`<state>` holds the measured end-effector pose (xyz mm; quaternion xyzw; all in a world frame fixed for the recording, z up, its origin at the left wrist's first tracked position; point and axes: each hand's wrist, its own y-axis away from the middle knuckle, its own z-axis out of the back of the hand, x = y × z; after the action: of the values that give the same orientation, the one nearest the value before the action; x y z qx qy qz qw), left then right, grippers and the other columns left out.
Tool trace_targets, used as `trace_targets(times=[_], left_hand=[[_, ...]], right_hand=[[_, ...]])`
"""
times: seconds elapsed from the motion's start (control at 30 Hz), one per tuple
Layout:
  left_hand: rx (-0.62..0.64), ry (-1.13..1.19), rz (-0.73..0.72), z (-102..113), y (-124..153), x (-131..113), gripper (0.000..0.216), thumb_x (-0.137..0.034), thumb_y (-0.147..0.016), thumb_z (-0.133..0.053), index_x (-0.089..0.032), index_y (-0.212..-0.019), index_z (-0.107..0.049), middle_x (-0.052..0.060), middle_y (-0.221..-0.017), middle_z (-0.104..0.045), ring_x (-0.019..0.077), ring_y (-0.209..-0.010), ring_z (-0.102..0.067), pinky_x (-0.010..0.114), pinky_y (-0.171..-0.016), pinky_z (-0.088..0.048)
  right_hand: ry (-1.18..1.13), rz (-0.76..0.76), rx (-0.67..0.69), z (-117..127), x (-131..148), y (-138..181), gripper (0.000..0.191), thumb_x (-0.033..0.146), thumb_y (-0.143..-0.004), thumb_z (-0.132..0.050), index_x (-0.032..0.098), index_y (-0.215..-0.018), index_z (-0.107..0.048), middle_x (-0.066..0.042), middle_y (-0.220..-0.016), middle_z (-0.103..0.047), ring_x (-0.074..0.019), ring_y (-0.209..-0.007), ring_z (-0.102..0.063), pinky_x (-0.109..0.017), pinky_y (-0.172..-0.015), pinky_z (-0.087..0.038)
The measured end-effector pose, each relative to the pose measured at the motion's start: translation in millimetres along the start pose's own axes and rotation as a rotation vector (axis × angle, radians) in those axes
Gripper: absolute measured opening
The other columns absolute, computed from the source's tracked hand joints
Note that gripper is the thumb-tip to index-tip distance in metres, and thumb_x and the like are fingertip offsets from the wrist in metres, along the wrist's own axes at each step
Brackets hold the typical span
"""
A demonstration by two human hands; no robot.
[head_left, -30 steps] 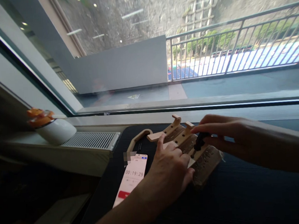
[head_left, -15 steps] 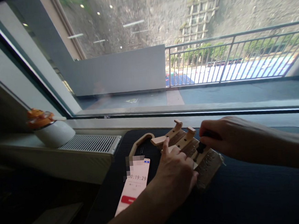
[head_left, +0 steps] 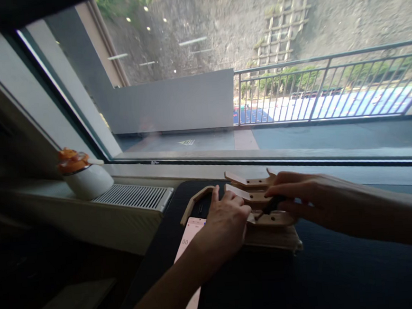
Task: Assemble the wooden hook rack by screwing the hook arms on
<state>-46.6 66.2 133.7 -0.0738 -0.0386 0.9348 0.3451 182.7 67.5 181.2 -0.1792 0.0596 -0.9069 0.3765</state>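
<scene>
1 phone [head_left: 188, 237] | txt "00", rest hidden | R hand [head_left: 310, 191] w/ scrdrvr [head_left: 274, 203]

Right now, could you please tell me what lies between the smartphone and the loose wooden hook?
In the head view, two slim dark pieces lie between the smartphone and loose wooden hook.

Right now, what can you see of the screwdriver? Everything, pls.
The screwdriver has a dark, nearly black handle, perhaps plastic or rubber, and a thin shaft that looks like metal. The right hand grips the handle, its fingers covering part of it. The tool is tilted, its shaft running down and leftward in the view to the nearest wooden bracket of the three on the block. Whether its tip sits in a screw can't be told.
</scene>
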Motion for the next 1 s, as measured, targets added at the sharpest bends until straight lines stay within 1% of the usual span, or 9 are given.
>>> trace_targets(times=[0.1, 0.2, 0.27, 0.37, 0.5, 0.67, 0.77, 0.83, 1.0], left_hand=[[-0.009, -0.054, 0.197, 2, -5, 7, 0.023, -0.028, -0.094, -0.055, -0.017, -0.109, -0.069, 0.013, -0.12, -0.066, 0.032, -0.119, -0.058, 0.05, -0.106, -0.041], [0.006, -0.016, 0.416, -3, -10, 15, 0.037, -0.042, -0.097, -0.051, -0.014, -0.117, -0.065, 0.015, -0.118, -0.065, 0.0309, -0.11, -0.065, 0.041, -0.093, -0.05], [-0.02, 0.025, 0.493, -10, -13, 24, 0.043, -0.046, -0.098, -0.049, -0.012, -0.121, -0.061, 0.017, -0.116, -0.066, 0.0313, -0.106, -0.067, 0.038, -0.087, -0.051], [-0.028, 0.182, 0.424, -19, -16, 41, 0.03, -0.035, -0.097, -0.047, -0.014, -0.115, -0.062, 0.012, -0.104, -0.069, 0.0276, -0.1, -0.067, 0.034, -0.082, -0.049], [0.01, 0.507, 0.206, -19, -18, 61, 0.019, -0.027, -0.094, -0.048, -0.018, -0.1, -0.064, 0.002, -0.085, -0.066, 0.018, -0.08, -0.063, 0.026, -0.072, -0.047], [0.166, 0.877, 0.006, -23, -20, 61, 0.017, -0.025, -0.091, -0.052, -0.016, -0.098, -0.064, 0.001, -0.089, -0.063, 0.0158, -0.084, -0.059, 0.025, -0.074, -0.048], [0.066, 1.007, 0.065, -33, -23, 53, 0.029, -0.022, -0.084, -0.062, -0.017, -0.113, -0.061, 0.001, -0.095, -0.065, 0.0152, -0.085, -0.06, 0.025, -0.075, -0.049], [0.053, 1.022, 0.117, -37, -24, 50, 0.037, -0.024, -0.083, -0.064, -0.017, -0.119, -0.06, 0.0, -0.093, -0.066, 0.0146, -0.081, -0.06, 0.024, -0.072, -0.048], [0.164, 0.963, 0.233, -31, -22, 50, 0.023, -0.037, -0.085, -0.066, -0.015, -0.092, -0.066, -0.001, -0.076, -0.062, 0.0143, -0.07, -0.059, 0.022, -0.06, -0.043]], right_hand=[[-0.1, -0.017, 0.012, -11, -2, -9, 0.03, 0.03, -0.099, -0.047, 0.025, -0.113, -0.074, -0.007, -0.108, -0.077, -0.0204, -0.087, -0.072, -0.03, -0.074, -0.054], [-0.209, -0.106, -0.106, -27, 2, -16, 0.029, 0.033, -0.097, -0.053, 0.022, -0.118, -0.07, -0.007, -0.096, -0.079, -0.0189, -0.077, -0.071, -0.029, -0.067, -0.053], [-0.244, -0.137, -0.175, -37, 7, -21, 0.027, 0.035, -0.094, -0.059, 0.021, -0.114, -0.07, -0.005, -0.088, -0.078, -0.0183, -0.074, -0.07, -0.029, -0.066, -0.052], [-0.201, -0.09, -0.175, -44, 17, -28, 0.02, 0.03, -0.094, -0.061, 0.02, -0.107, -0.072, -0.004, -0.084, -0.077, -0.0181, -0.072, -0.069, -0.03, -0.068, -0.049], [-0.094, -0.071, -0.141, -40, 29, -34, 0.017, 0.024, -0.091, -0.063, 0.02, -0.103, -0.075, -0.003, -0.075, -0.075, -0.0164, -0.062, -0.065, -0.028, -0.06, -0.042], [-0.18, -0.101, -0.086, -37, 36, -29, 0.015, 0.029, -0.095, -0.06, 0.022, -0.093, -0.074, 0.002, -0.069, -0.069, -0.0117, -0.056, -0.057, -0.023, -0.053, -0.038], [-0.188, -0.101, -0.109, -44, 32, -22, 0.021, 0.036, -0.098, -0.057, 0.023, -0.093, -0.072, 0.001, -0.072, -0.07, -0.0132, -0.061, -0.059, -0.024, -0.056, -0.041], [-0.199, -0.117, -0.104, -48, 27, -18, 0.025, 0.04, -0.1, -0.054, 0.023, -0.093, -0.071, 0.0, -0.075, -0.071, -0.0143, -0.063, -0.061, -0.025, -0.056, -0.042], [-0.314, -0.171, -0.104, -50, 14, -14, 0.028, 0.046, -0.098, -0.053, 0.024, -0.099, -0.07, -0.002, -0.076, -0.073, -0.0157, -0.058, -0.064, -0.024, -0.051, -0.045]])
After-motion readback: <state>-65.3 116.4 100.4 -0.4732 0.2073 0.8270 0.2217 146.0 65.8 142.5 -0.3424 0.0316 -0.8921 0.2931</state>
